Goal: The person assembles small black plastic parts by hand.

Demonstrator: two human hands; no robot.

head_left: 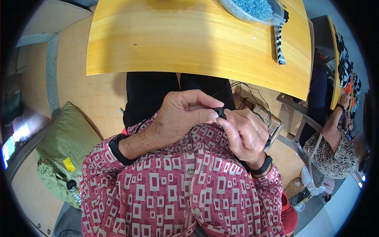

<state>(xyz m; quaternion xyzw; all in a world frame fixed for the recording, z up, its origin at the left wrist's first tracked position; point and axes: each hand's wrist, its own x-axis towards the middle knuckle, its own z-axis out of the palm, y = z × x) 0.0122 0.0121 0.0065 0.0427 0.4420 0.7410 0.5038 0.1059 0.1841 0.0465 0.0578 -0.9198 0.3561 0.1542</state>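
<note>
Small rounded black piece (219,113) is being pinched by left hand (173,115) and right hand (246,132) below the yellow wooden desk's (166,47) near edge; completion is not being revealed.

A soft shadow (162,35) crosses the bright table (244,51); outer edges bend.

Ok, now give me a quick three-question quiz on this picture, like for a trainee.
1. Multiple choice: what lies in the clear tub on the yellow table? a) orange cord b) small blue pieces c) white buttons
2. Short answer: what colour is the small piece where the left hand and right hand meet?
3. True or false: the tub stands at the table's left end.

Key: 1. b. 2. Black. 3. False; it's toward the right.
</note>
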